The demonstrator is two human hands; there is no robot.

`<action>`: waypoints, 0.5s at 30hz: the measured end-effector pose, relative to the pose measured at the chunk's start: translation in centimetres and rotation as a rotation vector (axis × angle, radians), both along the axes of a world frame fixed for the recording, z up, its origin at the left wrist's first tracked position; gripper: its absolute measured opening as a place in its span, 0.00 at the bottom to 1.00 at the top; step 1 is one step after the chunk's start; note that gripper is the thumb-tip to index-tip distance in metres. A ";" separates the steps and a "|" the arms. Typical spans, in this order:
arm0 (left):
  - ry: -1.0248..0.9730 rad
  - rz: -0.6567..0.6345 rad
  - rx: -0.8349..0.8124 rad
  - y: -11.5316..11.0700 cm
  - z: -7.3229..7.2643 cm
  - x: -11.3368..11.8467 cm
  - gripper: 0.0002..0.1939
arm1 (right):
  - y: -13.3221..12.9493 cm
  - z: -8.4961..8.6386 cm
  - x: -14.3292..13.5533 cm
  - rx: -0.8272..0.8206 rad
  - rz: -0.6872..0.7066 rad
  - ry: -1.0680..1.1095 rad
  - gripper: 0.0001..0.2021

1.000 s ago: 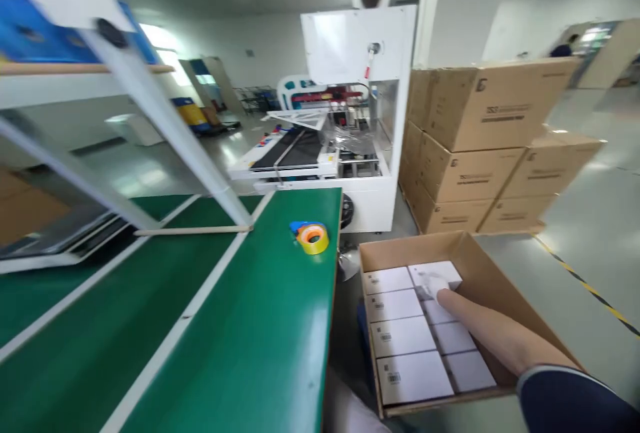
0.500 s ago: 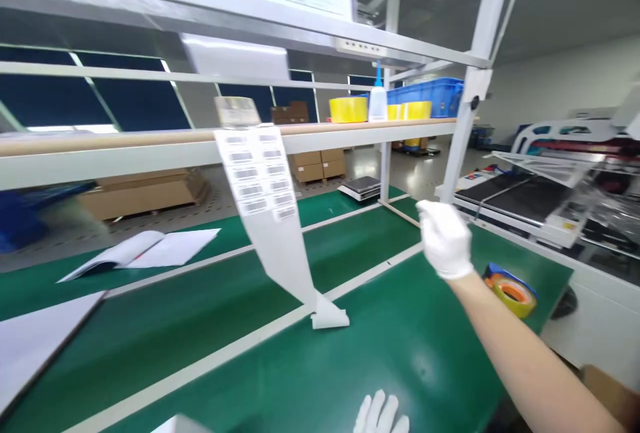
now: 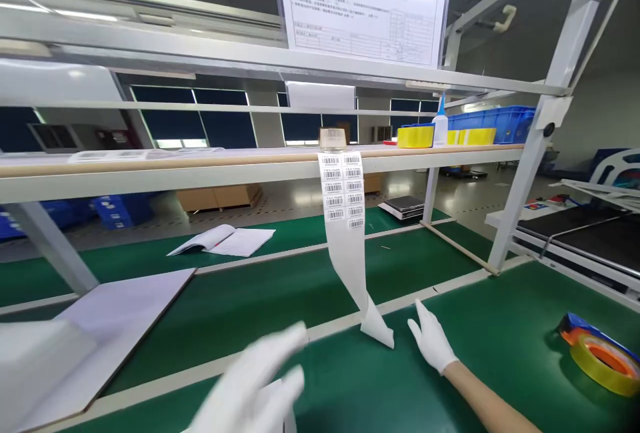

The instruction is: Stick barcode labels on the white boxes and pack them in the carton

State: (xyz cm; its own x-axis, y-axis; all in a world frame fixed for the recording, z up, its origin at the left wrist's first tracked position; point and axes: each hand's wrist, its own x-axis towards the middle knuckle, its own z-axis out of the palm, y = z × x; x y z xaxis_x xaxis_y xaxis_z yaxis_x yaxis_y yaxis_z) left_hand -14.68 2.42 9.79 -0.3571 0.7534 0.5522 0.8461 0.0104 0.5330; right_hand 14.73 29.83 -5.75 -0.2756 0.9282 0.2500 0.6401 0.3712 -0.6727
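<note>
At the bottom centre of the frame, the left hand point(image 3: 255, 386) in a white glove is blurred; its fingers appear spread and hold nothing. Just right of centre, the right hand point(image 3: 431, 341), also gloved in white, lies flat on the green workbench mat point(image 3: 350, 386), fingers extended and slightly parted, gripping nothing. Just beside its fingertips, to the left, rests the folded lower end of the barcode label strip point(image 3: 350, 246); contact cannot be confirmed. The strip hangs from a label roll point(image 3: 333, 138) on the wooden shelf point(image 3: 150, 165) at mid-frame, and curves down to the mat. Its upper part carries two columns of barcode labels; its lower part is blank.

At the lower right edge, a tape dispenser point(image 3: 600, 356) with an orange-yellow roll lies on the mat, well apart from the right hand. At the lower left, a flat white board point(image 3: 115, 316) lies on the bench. Farther back, left of centre, an open booklet point(image 3: 223, 241) lies on the mat. At centre right, behind the strip, stands a small scale point(image 3: 403, 206). On the shelf at upper right stand a yellow bin point(image 3: 415, 136), a glue bottle point(image 3: 440, 127) and a blue crate point(image 3: 500, 123). At top centre hangs a printed instruction sheet point(image 3: 365, 3).
</note>
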 end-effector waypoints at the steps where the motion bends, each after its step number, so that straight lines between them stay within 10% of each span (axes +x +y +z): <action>1: -0.029 0.010 0.010 1.0 2.5 -0.9 0.25 | 0.0 1.4 -1.0 0.004 0.029 0.055 0.35; 6: -0.216 -0.251 0.284 12.2 10.6 -1.6 0.34 | 0.5 12.9 -7.3 0.187 0.217 0.356 0.24; 10: -0.281 -0.377 0.245 17.7 11.4 0.4 0.26 | 1.4 21.3 -11.2 0.369 0.367 0.483 0.19; 15: -0.317 -0.417 0.195 17.9 11.8 1.8 0.18 | 2.0 24.3 -12.5 0.483 0.414 0.510 0.08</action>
State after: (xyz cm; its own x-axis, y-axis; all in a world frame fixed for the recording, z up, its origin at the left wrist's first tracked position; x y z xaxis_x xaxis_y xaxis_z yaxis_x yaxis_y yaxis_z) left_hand -12.86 20.30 21.61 -0.2225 0.7609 0.6095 0.5554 -0.4149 0.7207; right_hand 2.21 31.85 18.58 -0.3170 0.5335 0.7842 0.0457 0.8344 -0.5492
